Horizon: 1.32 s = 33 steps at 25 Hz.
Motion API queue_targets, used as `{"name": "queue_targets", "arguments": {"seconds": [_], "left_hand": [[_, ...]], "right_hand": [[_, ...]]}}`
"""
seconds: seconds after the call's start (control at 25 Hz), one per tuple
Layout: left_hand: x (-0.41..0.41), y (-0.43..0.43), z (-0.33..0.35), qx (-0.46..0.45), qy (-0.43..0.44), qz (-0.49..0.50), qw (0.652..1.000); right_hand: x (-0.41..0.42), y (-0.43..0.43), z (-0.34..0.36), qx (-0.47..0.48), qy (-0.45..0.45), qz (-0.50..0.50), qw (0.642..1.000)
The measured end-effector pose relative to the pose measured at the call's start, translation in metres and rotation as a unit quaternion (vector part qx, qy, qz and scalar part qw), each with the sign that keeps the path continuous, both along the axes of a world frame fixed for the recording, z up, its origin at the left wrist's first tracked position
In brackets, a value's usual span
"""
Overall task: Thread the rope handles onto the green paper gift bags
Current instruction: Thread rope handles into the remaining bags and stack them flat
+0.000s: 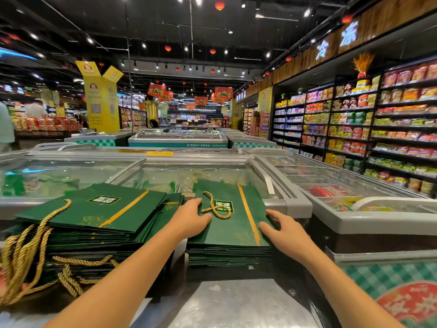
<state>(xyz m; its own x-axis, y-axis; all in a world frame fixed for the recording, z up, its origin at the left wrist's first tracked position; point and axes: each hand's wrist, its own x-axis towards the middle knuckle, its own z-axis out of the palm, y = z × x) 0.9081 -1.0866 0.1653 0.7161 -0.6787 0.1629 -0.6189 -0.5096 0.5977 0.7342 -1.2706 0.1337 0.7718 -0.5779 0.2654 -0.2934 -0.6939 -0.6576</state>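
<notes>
Two stacks of flat green paper gift bags lie on a freezer top. The right stack [233,253] has a top bag [236,223] with a loose gold rope handle [216,207] coiled on it. My left hand [192,217] rests on that bag's left edge, fingers extended beside the rope. My right hand [281,229] touches its right edge, fingers spread. The left stack [94,223] carries bags with gold rope handles [30,254] hanging off its near left side.
Glass-lidded chest freezers [272,185] surround the stacks, with more behind. A bare metal surface [227,304] lies in front of the stacks. Stocked shelves [378,129] line the right aisle. People stand far left near red displays.
</notes>
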Motion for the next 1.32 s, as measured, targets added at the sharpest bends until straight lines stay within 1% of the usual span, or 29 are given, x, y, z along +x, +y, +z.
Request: {"name": "queue_targets", "arguments": {"seconds": [0.12, 0.28, 0.36, 0.48, 0.56, 0.6, 0.72, 0.8, 0.84, 1.0, 1.32], "left_hand": [[0.003, -0.002, -0.005, 0.036, -0.017, 0.002, 0.999], [0.005, -0.003, -0.006, 0.082, -0.028, 0.003, 0.996], [0.006, -0.004, -0.005, 0.07, -0.025, -0.003, 0.997], [0.014, -0.008, 0.002, 0.015, -0.048, 0.006, 0.999], [0.021, -0.021, 0.009, 0.023, -0.087, 0.003, 0.996], [0.023, -0.029, 0.01, 0.045, -0.108, -0.008, 0.993], [0.027, -0.055, 0.0, 0.157, -0.163, -0.044, 0.973], [0.031, -0.065, -0.018, 0.209, -0.156, -0.053, 0.964], [0.034, -0.067, -0.027, 0.219, -0.147, -0.052, 0.963], [0.037, -0.069, -0.05, 0.202, -0.154, -0.04, 0.966], [0.038, -0.071, -0.057, 0.201, -0.151, -0.036, 0.967]], "right_hand": [[0.001, -0.002, -0.011, 0.003, 0.003, -0.011, 1.0], [0.002, 0.0, -0.012, 0.002, -0.004, 0.003, 1.0], [0.004, -0.002, -0.008, -0.018, -0.006, 0.002, 1.0], [0.015, -0.004, 0.008, -0.08, -0.019, -0.004, 0.997], [0.034, -0.007, 0.02, -0.122, 0.009, 0.011, 0.992], [0.046, -0.009, 0.024, -0.139, 0.038, 0.023, 0.989], [0.08, -0.016, 0.017, -0.167, 0.153, 0.048, 0.973], [0.092, -0.018, 0.002, -0.176, 0.2, 0.048, 0.963], [0.094, -0.019, -0.005, -0.186, 0.208, 0.043, 0.959], [0.096, -0.019, -0.019, -0.201, 0.214, 0.035, 0.955], [0.099, -0.023, -0.023, -0.191, 0.254, 0.053, 0.947]]}}
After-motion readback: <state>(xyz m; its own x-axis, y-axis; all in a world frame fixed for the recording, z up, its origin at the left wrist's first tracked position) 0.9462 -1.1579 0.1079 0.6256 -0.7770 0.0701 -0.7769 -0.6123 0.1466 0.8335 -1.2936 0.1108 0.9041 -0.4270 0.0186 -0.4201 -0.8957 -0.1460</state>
